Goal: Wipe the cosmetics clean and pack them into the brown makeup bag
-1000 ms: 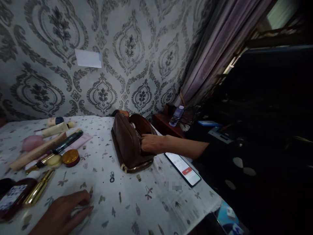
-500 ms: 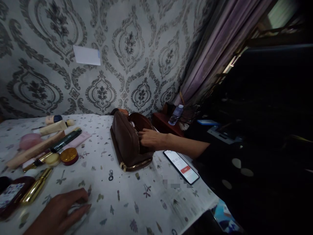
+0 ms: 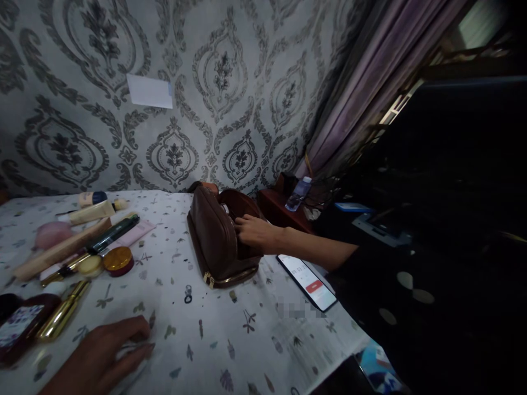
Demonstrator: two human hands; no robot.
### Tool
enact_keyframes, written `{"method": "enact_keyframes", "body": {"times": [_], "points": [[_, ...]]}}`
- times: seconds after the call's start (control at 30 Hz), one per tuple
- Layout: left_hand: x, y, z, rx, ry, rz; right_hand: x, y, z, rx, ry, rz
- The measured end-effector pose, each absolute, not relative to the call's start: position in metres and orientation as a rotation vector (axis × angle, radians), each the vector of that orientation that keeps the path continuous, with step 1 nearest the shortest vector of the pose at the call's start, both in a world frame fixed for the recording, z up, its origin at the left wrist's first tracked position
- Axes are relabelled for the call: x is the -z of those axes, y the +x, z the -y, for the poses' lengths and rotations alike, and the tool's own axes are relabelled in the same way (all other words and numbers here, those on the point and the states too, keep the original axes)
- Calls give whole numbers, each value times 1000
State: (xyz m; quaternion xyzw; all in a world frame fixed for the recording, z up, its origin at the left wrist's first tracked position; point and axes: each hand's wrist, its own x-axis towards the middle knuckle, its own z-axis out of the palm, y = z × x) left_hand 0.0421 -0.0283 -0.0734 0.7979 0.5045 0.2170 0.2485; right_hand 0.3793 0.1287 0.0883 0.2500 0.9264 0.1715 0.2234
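A brown zip bag (image 3: 214, 236) stands unzipped on the patterned tablecloth. My right hand (image 3: 259, 235) reaches into its mouth from the right; the fingertips are hidden inside, so what they touch cannot be seen. The small white top of an item (image 3: 224, 208) shows within the bag. At the lower left, my left hand (image 3: 102, 354) rests on the cloth, thumb and fingers apart, holding nothing that I can see. Closest to it lies a gold tube (image 3: 63, 311), beside a dark red bottle (image 3: 27, 326) with a patterned label.
Several cosmetics spread over the left side, among them a round amber-lidded jar (image 3: 118, 260), a pink tube (image 3: 134, 233) and a cream tube (image 3: 93, 212). A lit phone (image 3: 307, 282) lies under my right forearm. Beyond the table edge is a water bottle (image 3: 298, 193).
The view has shifted slightly, so the scene sits a little further right. My right hand stays in the bag and my left hand stays on the cloth.
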Motion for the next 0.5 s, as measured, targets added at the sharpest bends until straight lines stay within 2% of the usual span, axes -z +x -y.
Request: {"method": "enact_keyframes", "body": {"times": [0.23, 0.5], "points": [[74, 41, 29, -618, 2157, -1372, -112, 382, -116, -379, 771, -2658], [64, 43, 25, -560, 2174, -1327, -110, 372, -107, -318, 923, -2322]]}}
